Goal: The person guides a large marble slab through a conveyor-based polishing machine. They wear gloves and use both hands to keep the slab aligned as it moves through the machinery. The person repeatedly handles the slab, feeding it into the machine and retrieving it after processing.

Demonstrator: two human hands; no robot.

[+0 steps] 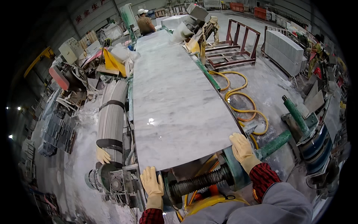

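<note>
A long white marble slab with grey veining stretches away from me on a machine bed, its surface glossy. My left hand, in a cream work glove, rests at the slab's near left corner, fingers stretched out and thumb apart. At the near right corner lies my right hand, gloved the same way, with its fingers extended along the edge. Neither palm can be seen. Between my hands, below the slab's near edge, runs a dark ribbed bellows over a shaft.
Left of the slab stand a grey pleated cover, a motor and a cream glove. Yellow hose loops over the floor at right, near a green cylinder and a red metal rack. Another person is far off.
</note>
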